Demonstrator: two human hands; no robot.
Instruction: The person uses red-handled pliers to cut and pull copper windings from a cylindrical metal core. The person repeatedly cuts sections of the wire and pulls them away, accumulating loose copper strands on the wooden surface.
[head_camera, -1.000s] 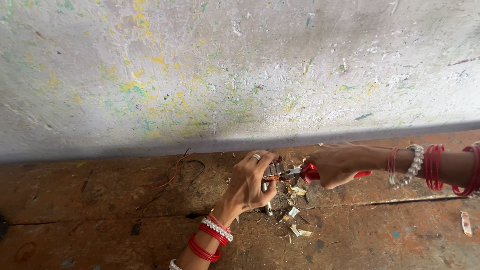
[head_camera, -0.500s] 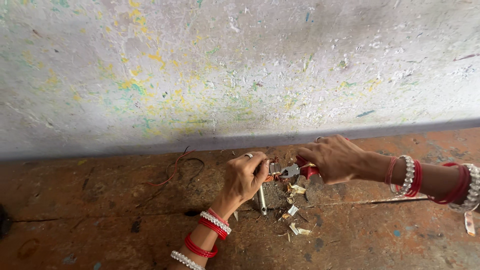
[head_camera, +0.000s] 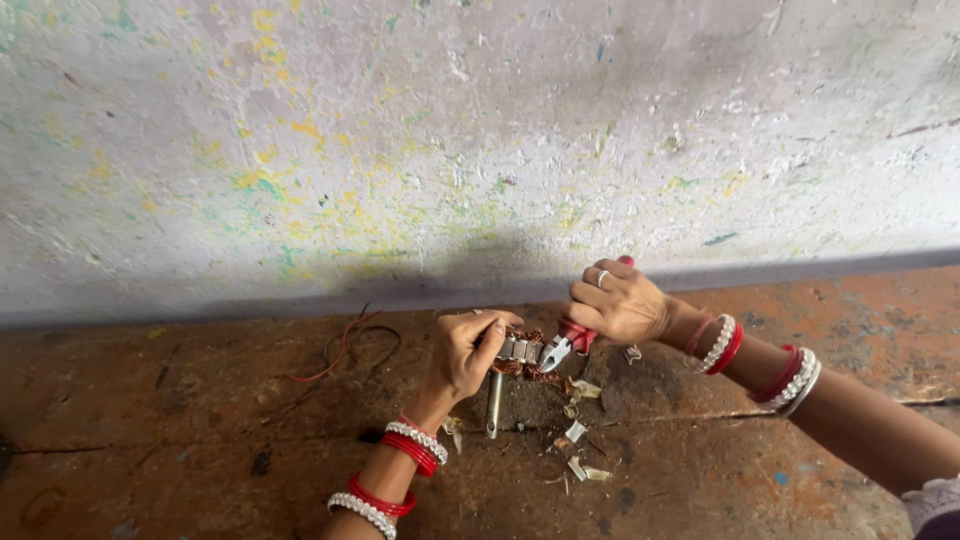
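I see red-handled metal pliers (head_camera: 566, 347) in my right hand (head_camera: 617, 303), a silver-and-copper motor rotor (head_camera: 513, 352) in my left hand (head_camera: 466, 350), a thin red wire (head_camera: 335, 355) left of it (rust-brown floor (head_camera: 180, 440) beneath).

The left hand (head_camera: 468, 352) comes up from the bottom edge on a bare forearm, wrist bent slightly back, fingers curled over and closed in a grip, thumb side toward the right hand (head_camera: 615, 303). The right hand reaches in from the lower right on a nearly straight forearm, knuckles up, fingers wrapped tight in a fist-like grip, with a ring on one finger. The two hands sit close together, just apart, and both wrists and forearms carry red and white bangles
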